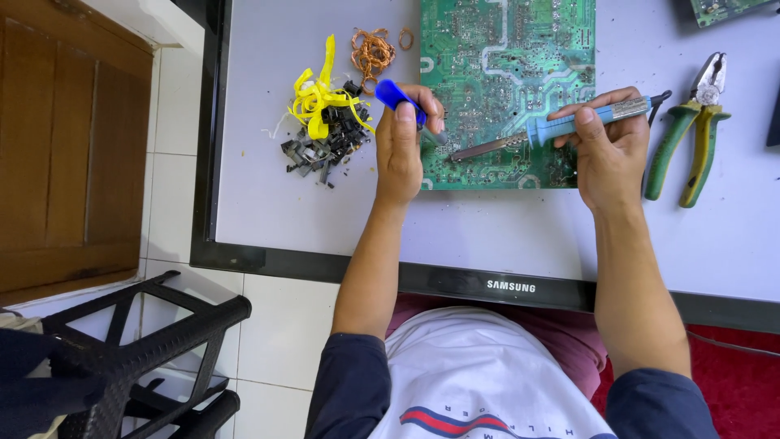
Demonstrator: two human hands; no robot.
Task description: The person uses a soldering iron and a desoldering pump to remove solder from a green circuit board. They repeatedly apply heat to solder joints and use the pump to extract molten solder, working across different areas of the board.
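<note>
- A heap of dark scrap parts [323, 146] under yellow tape strips [318, 96] lies at the desk's [268, 187] left.
- The left hand [400, 146] is closed round a blue-handled tool [398, 96], its tip on the green circuit board [508, 81].
- The right hand [605, 146] grips a blue soldering iron [552, 128]; its long axis runs left, tip meeting the board just right of the left hand.
- Green-handled pliers [691, 130] lie untouched at far right.

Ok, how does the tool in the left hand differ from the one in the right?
The left hand holds a short dark-blue tool, mostly hidden in the fist. The right hand holds a longer light-blue soldering iron, lying nearly level with its bare metal shaft pointing left. Both tips meet over the green circuit board.
</note>
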